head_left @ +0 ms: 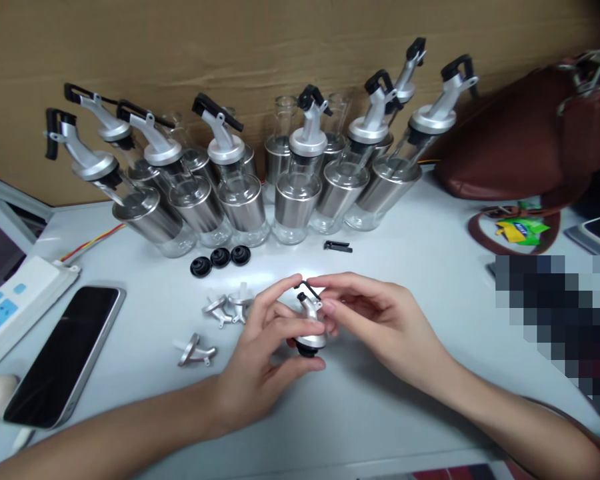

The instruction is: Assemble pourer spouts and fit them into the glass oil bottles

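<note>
My left hand [275,333] is closed around a silver pourer spout [311,327] with a black stopper at its base. The spout tilts slightly, its nozzle pointing up and away. With thumb and index finger, my right hand [375,317] pinches a thin black lever [311,290] at the top of the spout. My left index fingertip touches the lever's other end. Left of my hands lie several loose silver spouts [196,352]. Beyond them sit three black rubber stoppers [221,257] in a row. A loose black lever [338,247] lies farther back.
Several glass bottles with steel sleeves [297,207], many topped with pourers, stand along the cardboard wall [260,40]. At left are a phone [63,357] and a white power strip [10,313]. A brown leather bag [510,140] and a green-yellow packet [523,231] lie at right.
</note>
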The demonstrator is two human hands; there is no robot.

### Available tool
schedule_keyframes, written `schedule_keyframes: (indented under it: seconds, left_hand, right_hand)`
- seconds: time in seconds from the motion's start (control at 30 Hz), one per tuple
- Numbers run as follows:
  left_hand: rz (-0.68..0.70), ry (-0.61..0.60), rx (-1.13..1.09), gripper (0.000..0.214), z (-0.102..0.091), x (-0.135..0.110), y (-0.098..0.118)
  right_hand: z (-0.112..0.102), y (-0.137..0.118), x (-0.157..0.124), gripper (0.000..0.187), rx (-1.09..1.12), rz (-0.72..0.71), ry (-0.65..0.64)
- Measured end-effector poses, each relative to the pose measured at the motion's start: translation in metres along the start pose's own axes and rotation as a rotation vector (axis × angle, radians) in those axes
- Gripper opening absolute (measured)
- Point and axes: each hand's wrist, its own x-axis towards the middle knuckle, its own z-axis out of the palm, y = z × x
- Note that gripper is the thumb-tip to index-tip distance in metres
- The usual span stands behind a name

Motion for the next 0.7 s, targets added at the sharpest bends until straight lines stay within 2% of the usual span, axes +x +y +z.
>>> schedule_keyframes:
  seconds: [0.37, 0.6, 0.7]
  left_hand:
    - [-0.070, 0.016, -0.028, 0.025, -0.0010, -0.0018, -0.0035]
    - [-0.056, 0.006, -0.048, 0.027, -0.0008, -0.0017, -0.0012]
    - [-0.053, 0.011, -0.050, 0.026, -0.0005, -0.0015, -0.0013]
  right_hand:
    - [0.0003, -0.0040, -0.0008, 0.015, -0.060, -0.095, 0.046]
    - [0.0007, -0.0040, -0.0016, 0.016, -0.048, -0.091, 0.100]
    - [0.0009, -0.0032, -0.0015, 0.016, -0.032, -0.094, 0.059]
